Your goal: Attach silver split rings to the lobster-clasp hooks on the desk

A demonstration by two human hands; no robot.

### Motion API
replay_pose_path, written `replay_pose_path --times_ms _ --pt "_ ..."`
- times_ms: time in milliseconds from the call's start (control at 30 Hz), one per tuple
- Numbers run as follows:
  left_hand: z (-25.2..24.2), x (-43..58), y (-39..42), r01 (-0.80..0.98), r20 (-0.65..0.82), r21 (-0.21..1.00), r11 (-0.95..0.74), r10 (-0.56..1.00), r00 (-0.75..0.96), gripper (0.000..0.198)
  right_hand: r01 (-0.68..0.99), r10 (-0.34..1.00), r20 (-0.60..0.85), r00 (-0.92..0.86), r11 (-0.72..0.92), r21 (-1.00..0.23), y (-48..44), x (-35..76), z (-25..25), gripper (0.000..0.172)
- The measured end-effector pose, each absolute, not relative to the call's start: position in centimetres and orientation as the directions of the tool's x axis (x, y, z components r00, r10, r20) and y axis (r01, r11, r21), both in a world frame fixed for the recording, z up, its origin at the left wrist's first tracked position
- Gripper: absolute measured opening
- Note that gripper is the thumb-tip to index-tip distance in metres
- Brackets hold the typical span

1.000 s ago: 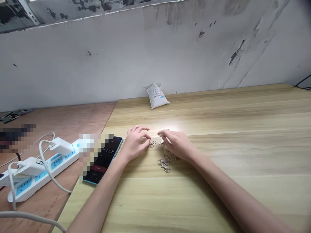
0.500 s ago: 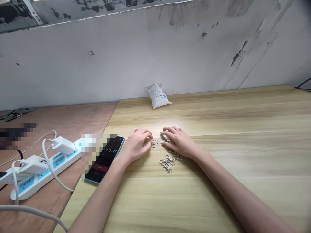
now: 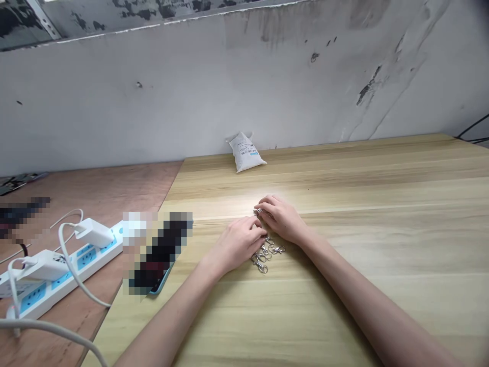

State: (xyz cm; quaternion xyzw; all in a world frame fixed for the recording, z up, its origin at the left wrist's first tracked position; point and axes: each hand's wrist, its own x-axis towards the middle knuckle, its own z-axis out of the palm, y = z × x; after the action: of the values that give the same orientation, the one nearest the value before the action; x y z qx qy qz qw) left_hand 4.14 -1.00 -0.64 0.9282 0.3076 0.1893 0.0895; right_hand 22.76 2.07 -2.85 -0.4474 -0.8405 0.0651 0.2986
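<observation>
Several silvery lobster clasps with split rings (image 3: 263, 257) lie in a loose pile on the light wood table. My left hand (image 3: 240, 242) is at the pile's upper left edge, its fingers bent and drawn together; what they hold, if anything, is hidden. Just beyond, my right hand (image 3: 281, 219) rests with curved fingers over another metal clasp (image 3: 257, 210), which shows at its fingertips. The two hands nearly meet, and the small rings seen beside the left hand earlier are covered.
A white packet (image 3: 247, 155) with a printed label lies near the wall. To the left is a phone (image 3: 164, 280), partly blurred out. A white power strip (image 3: 78, 267) with plugged-in chargers and cables sits on the adjoining brown surface (image 3: 148, 178).
My left hand has moved right and nearer to me, from the small rings to the clasp pile. My right hand has shifted slightly, its fingers closer together. The view has turned a little.
</observation>
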Motion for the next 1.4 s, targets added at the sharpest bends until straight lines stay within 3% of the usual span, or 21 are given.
replay_pose_path --times_ms 167,433,700,933,1033,1200,1400 --pt "-0.8 3.7 -0.5 0.522 0.311 0.312 -0.794 0.605 0.733 0.016 0.696 0.804 0.458 -0.379 0.574 -0.432 1.9 22.7 -2.7 0.02" --pt "-0.2 2.1 0.1 0.533 0.312 0.511 -0.674 0.723 0.616 0.012 0.621 0.802 0.482 -0.352 0.586 -0.521 1.3 22.6 -1.6 0.022" --pt "0.7 1.6 0.3 0.461 0.37 0.637 -0.618 0.77 0.52 0.013 0.373 0.8 0.401 -0.446 0.573 -0.73 -0.2 21.4 -0.8 0.015" --pt "1.4 1.7 0.1 0.409 0.289 0.774 -0.484 0.844 0.451 0.015 0.242 0.849 0.335 -0.409 0.455 -0.857 -0.2 20.4 -1.0 0.023" --pt "1.4 1.6 0.2 0.415 0.353 0.738 -0.532 0.828 0.435 0.01 0.203 0.859 0.294 -0.418 0.404 -0.892 -0.5 20.3 -0.7 0.026" --pt "1.0 1.3 0.3 0.482 0.531 0.555 -0.677 0.735 0.421 0.008 0.185 0.865 0.226 -0.447 0.337 -0.923 -0.9 19.9 -0.6 0.026" --pt "1.1 1.1 0.5 0.517 0.586 0.37 -0.772 0.626 0.515 0.009 0.267 0.868 0.276 -0.414 0.405 -0.875 -1.0 19.7 -1.1 0.031"
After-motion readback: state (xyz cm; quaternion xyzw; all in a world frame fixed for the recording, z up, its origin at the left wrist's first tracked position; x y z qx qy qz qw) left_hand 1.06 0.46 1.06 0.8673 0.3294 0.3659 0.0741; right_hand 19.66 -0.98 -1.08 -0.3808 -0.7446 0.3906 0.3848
